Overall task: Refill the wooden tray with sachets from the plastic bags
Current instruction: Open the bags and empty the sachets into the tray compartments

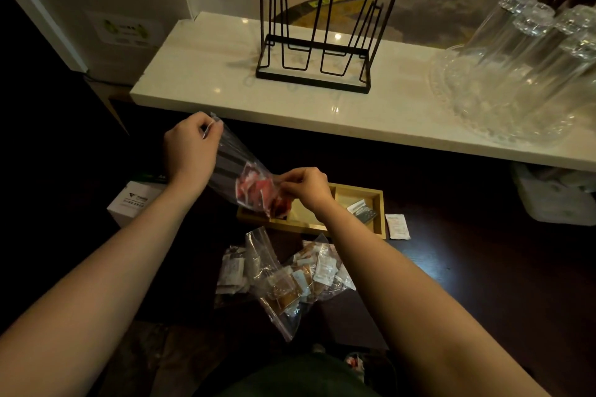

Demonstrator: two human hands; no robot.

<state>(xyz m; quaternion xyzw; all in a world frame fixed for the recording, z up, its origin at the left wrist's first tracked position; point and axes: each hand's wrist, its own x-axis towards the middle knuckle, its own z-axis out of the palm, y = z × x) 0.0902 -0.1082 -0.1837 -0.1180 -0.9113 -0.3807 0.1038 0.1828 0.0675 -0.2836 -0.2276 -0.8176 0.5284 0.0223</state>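
Clear plastic bag (238,171) of red sachets (258,190) held tilted above the wooden tray (377,203).

Left hand (190,145) pinches the bag's upper end; right hand (306,185) pinches its lower end over the tray's left compartments. Dark sachets (362,211) lie in the right compartment. More filled bags (290,277) lie just in front of the tray.

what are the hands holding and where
Left hand pinches the upper end of the clear plastic bag of red sachets; right hand grips its lower end over the wooden tray.
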